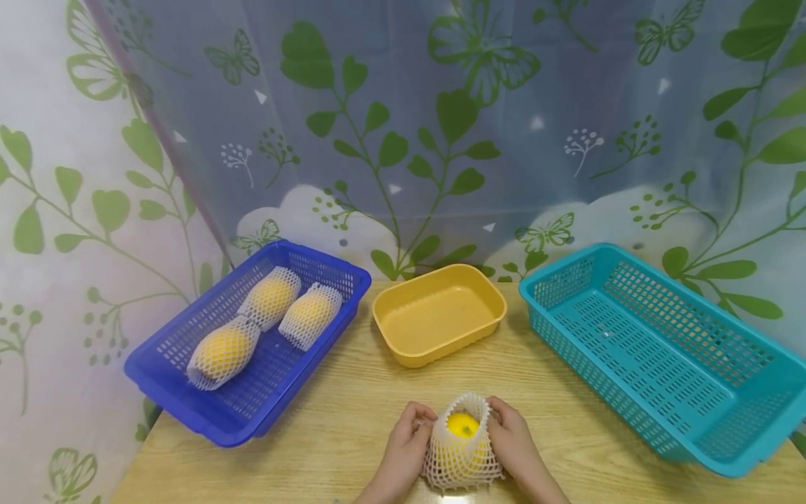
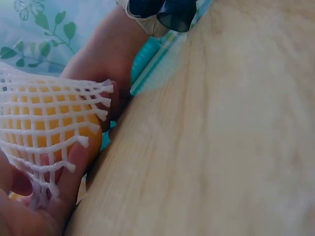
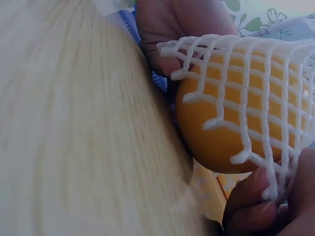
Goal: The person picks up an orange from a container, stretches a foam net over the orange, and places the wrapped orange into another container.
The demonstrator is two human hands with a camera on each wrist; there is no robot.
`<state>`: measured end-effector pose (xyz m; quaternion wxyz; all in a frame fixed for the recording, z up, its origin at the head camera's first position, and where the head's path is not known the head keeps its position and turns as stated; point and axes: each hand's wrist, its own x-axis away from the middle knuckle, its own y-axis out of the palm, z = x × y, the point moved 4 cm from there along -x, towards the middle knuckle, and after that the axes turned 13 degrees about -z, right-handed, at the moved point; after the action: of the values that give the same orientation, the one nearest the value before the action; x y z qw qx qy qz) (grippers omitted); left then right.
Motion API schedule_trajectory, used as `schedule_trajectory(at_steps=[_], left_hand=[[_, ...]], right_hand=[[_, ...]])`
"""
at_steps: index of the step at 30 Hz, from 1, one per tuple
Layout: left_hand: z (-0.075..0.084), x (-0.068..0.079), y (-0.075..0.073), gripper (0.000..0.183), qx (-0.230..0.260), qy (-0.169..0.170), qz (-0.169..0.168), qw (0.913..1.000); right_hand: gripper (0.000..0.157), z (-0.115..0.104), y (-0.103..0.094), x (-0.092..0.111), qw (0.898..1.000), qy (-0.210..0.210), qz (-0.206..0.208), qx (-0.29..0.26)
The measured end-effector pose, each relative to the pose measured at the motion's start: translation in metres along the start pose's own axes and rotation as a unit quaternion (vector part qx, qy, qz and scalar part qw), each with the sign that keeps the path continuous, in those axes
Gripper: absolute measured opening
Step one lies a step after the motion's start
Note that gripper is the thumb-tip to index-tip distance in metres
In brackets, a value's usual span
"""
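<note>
A smooth yellow fruit (image 1: 462, 424) stands on the table near its front edge, inside a white foam net (image 1: 464, 463). My left hand (image 1: 405, 448) pinches the net on the left side, and my right hand (image 1: 518, 442) pinches it on the right. At the top the net gapes around the fruit's crown. Lower down, its cut ends flare out, and the bare underside of the fruit (image 3: 209, 140) shows below them in the right wrist view. The left wrist view has the net's mesh (image 2: 47, 115) stretched over the fruit between both hands.
On the left, a blue basket (image 1: 242, 435) holds three netted yellow fruits (image 1: 271, 299). A yellow tray (image 1: 441, 315) sits at the middle back. The teal basket (image 1: 636, 350) stands at the right, angled toward me. Behind them hangs a leaf-patterned curtain (image 1: 403, 140).
</note>
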<state>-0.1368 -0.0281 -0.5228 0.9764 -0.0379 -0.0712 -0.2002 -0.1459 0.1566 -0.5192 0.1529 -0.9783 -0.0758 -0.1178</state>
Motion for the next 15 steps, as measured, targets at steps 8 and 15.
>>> schedule_trajectory(at_steps=[8,15], left_hand=[[0.000,0.001,-0.007,0.010,-0.130,0.063,0.006,0.9894],[0.004,0.003,-0.012,0.017,-0.288,0.121,0.092,0.9454]], right_hand=[[0.028,0.002,0.001,0.001,0.999,-0.025,0.005,0.023],[0.026,0.001,0.003,0.003,0.999,-0.032,0.008,0.002]])
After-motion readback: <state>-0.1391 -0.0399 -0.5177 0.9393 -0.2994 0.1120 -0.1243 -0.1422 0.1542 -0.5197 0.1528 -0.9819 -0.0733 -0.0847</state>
